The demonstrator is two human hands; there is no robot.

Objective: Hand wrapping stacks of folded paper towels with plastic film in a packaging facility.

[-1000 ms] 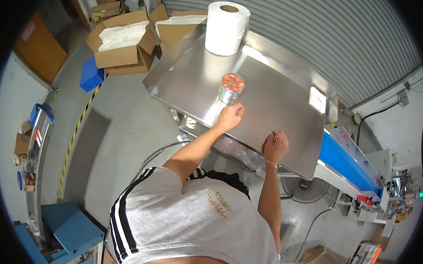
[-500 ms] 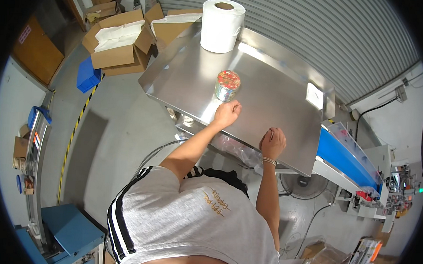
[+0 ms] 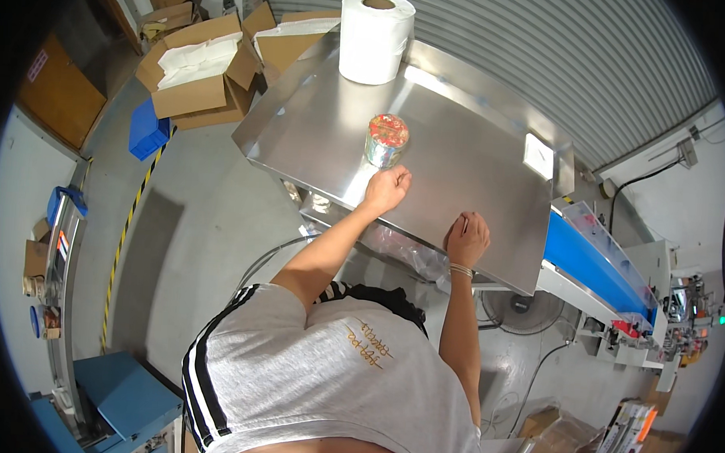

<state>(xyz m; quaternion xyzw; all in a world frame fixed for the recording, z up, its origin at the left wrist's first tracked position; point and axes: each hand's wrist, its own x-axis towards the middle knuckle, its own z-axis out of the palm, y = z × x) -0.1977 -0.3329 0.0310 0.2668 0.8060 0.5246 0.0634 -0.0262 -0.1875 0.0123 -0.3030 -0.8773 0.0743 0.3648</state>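
Note:
My left hand (image 3: 389, 187) is curled into a loose fist over the front part of the steel table (image 3: 448, 162), with nothing visible in it. Just beyond it stands a short round cylinder (image 3: 387, 141) with a red patterned top and shiny silvery sides; whether it is a can or a roll of film I cannot tell. Farther to the right, my right hand (image 3: 468, 240) rests by the table's front edge, its fingers bent inward and a light band round the wrist. I see nothing in those fingers, though the palm side is hidden.
A tall white roll (image 3: 375, 39) stands at the table's back. A white square item (image 3: 538, 157) lies at its right end, near a blue conveyor belt (image 3: 597, 263). Open cardboard boxes (image 3: 193, 97) and a blue bin (image 3: 149, 130) are on the left. A floor fan (image 3: 521, 308) sits below.
The whole view has shifted slightly, so the table and its things appear a little higher. Both hands keep nearly the same places and curled shapes.

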